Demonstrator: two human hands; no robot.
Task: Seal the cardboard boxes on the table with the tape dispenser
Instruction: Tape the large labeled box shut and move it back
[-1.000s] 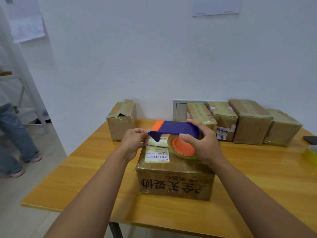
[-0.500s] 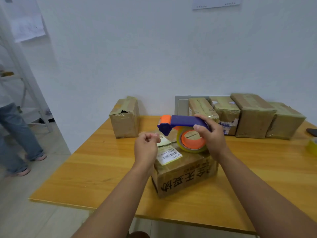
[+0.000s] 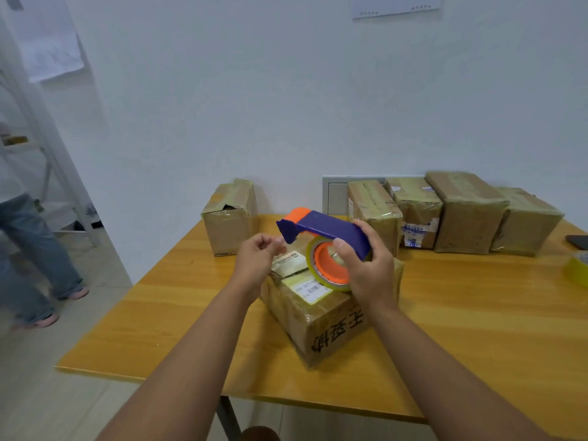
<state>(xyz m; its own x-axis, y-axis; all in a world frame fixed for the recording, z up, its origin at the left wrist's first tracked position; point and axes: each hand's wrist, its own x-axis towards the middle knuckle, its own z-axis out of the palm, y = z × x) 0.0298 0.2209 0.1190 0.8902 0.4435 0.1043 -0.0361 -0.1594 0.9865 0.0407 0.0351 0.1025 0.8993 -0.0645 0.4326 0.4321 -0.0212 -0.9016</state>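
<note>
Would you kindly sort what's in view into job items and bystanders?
Job: tape dispenser, near box, far boxes, left hand, right hand.
Bystanders: spare tape roll, phone, wall panel.

Tape roll [image 3: 578, 269] and dark phone [image 3: 579, 241] cut by right edge.

hands [image 3: 318, 262] raised (both curled), forearms extended

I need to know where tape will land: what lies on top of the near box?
On the near box, two labels: a white barcode label and another label. The tape dispenser and right hand hide the rest.
</note>
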